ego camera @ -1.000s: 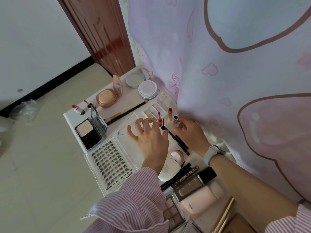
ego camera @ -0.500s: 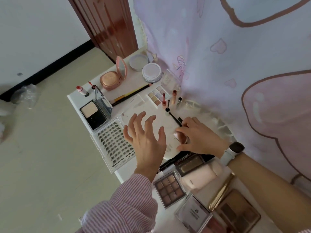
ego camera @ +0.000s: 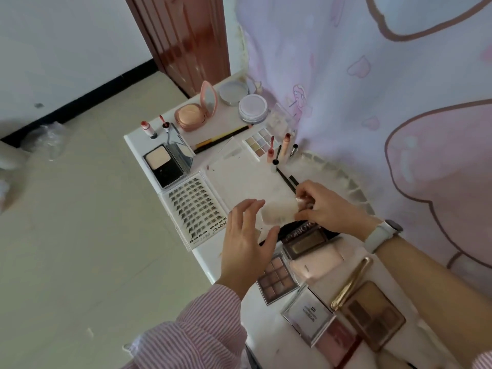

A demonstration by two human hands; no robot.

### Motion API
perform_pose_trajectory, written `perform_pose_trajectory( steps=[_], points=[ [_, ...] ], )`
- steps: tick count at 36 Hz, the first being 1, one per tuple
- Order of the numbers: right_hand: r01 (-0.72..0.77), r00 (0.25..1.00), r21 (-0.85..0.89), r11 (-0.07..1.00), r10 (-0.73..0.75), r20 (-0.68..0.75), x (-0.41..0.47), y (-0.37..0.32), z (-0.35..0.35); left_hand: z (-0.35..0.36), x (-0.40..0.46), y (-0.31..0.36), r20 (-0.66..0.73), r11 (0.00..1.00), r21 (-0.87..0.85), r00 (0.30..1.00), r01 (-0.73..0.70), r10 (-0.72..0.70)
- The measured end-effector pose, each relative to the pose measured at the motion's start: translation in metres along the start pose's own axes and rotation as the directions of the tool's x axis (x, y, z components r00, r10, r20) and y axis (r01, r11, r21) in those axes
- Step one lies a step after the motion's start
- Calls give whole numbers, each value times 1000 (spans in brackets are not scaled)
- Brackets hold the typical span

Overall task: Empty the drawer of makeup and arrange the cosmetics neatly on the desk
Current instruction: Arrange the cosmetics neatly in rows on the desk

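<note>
On the white desk (ego camera: 213, 265) a cream-coloured bottle (ego camera: 278, 213) with a pink cap lies blurred between my hands. My right hand (ego camera: 328, 207) grips its cap end. Just left of the bottle, my left hand (ego camera: 247, 235) hovers with fingers spread and relaxed, holding nothing. Around them lie a lash box (ego camera: 197, 209), a black powder compact (ego camera: 165, 163), a pink round compact (ego camera: 191, 115), a pale eyeshadow palette (ego camera: 259, 142), upright lip glosses (ego camera: 271, 149) and black pencils (ego camera: 285, 178). No drawer is in view.
Near me sit a brown eyeshadow palette (ego camera: 278, 278), a dark palette (ego camera: 303, 241), a pink pouch (ego camera: 316, 262), a gold tube (ego camera: 351, 280) and a silver compact (ego camera: 308, 312). A pink curtain (ego camera: 372, 102) hangs on the right. The desk's left edge drops to the floor (ego camera: 80, 235).
My right hand came back from the standing lip glosses and took hold of the bottle's cap end. My left hand drew back off the bottle, which now shows between the hands.
</note>
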State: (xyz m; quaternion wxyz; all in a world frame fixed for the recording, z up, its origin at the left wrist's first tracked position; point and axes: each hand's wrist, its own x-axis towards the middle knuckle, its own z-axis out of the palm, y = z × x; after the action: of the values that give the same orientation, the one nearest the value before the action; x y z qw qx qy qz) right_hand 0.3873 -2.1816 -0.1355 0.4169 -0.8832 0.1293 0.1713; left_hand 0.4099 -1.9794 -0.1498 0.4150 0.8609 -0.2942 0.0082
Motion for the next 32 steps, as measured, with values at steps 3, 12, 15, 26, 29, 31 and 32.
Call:
perform_pose_trajectory(
  steps=[3, 12, 15, 26, 29, 31, 32],
  points=[
    [25, 996, 222, 975, -4, -94, -16, -19, -3, -9, 0, 1, 119, 999, -7, 991, -53, 54],
    [-90, 977, 701, 708, 200, -77, -58, -70, 33, -35, -15, 6, 46, 955, 45, 956, -292, 290],
    [-68, 972, 738, 671, 211, -103, -67, -79, 47, -41, -28, 8, -2, 967, 38, 968, -252, 252],
    [278, 958, 349, 895, -234, -166, -96, -89, 68, -69, -26, 21, 123, 654, -538, 817, 532, -564],
    [145, 988, 547, 824, -96, -117, -99, -102, 67, -76, -32, 22, 92, 688, -527, 838, 500, -538],
    [38, 993, 549, 835, 29, -112, -96, -107, 68, -79, -36, 24, 84, 727, -514, 870, 455, -486],
    [5, 988, 506, 862, 72, -133, -94, -109, 69, -80, -36, 25, 82, 754, -493, 886, 434, -456]
  ],
)
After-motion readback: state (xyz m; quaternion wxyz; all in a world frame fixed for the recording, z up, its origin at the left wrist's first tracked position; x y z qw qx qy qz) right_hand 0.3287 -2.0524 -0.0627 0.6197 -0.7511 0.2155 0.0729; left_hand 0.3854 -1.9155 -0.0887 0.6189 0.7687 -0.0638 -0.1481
